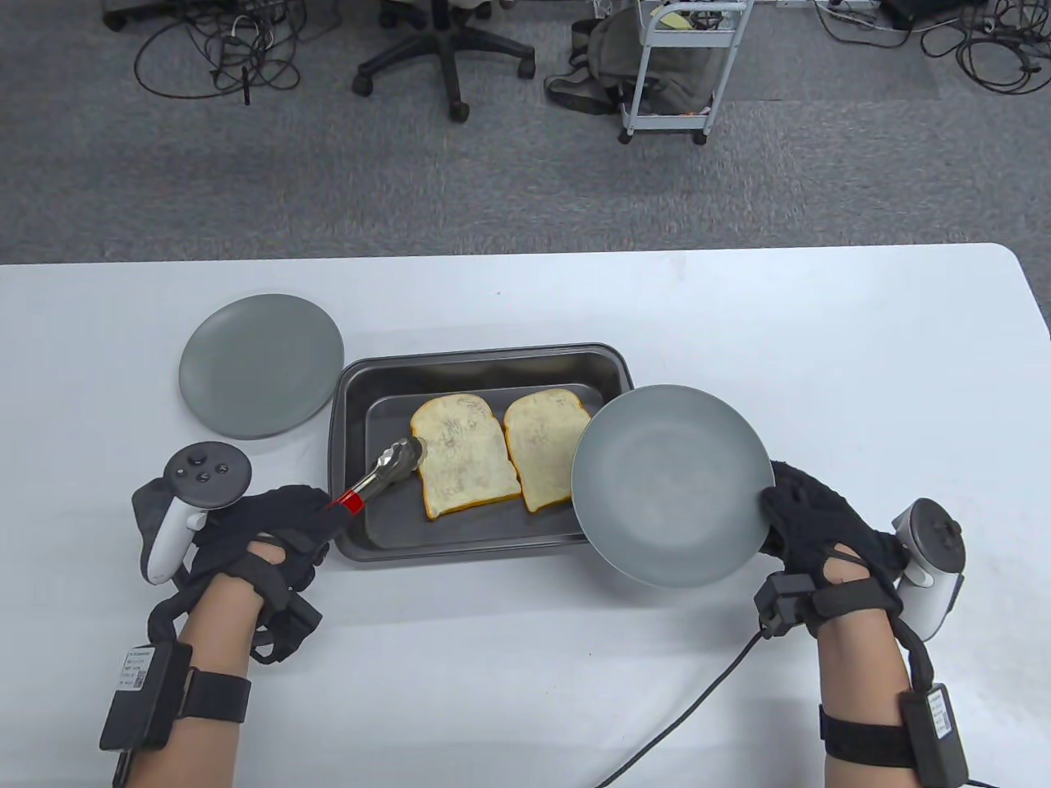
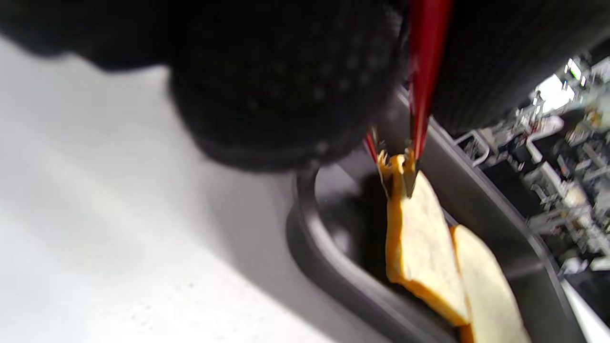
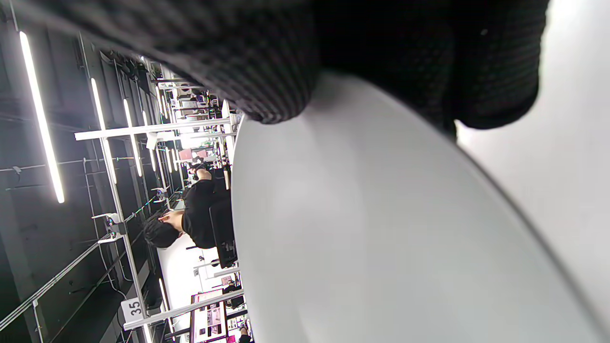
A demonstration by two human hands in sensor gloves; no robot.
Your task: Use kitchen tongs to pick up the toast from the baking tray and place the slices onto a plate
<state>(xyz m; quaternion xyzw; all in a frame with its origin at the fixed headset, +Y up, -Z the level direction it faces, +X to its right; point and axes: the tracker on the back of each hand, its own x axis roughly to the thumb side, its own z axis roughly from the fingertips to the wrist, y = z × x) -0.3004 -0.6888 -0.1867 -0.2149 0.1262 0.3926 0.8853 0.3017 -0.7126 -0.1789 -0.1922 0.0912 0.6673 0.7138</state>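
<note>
Two toast slices lie side by side in the dark baking tray (image 1: pixel 353 394): the left slice (image 1: pixel 464 455) and the right slice (image 1: pixel 542 443). My left hand (image 1: pixel 275 525) grips the red-handled metal tongs (image 1: pixel 386 472), whose tips clamp the left slice's near-left edge (image 2: pixel 398 166). My right hand (image 1: pixel 809 517) holds a grey plate (image 1: pixel 669 484) by its right rim, tilted and lifted above the tray's right end, covering part of the right slice. In the right wrist view the plate (image 3: pixel 381 238) fills the frame under my glove.
A second grey plate (image 1: pixel 261 365) lies flat on the white table (image 1: pixel 739 328), left of the tray's far corner. A cable (image 1: pixel 698 706) runs across the table near my right forearm. An office chair and a cart stand on the floor beyond the table.
</note>
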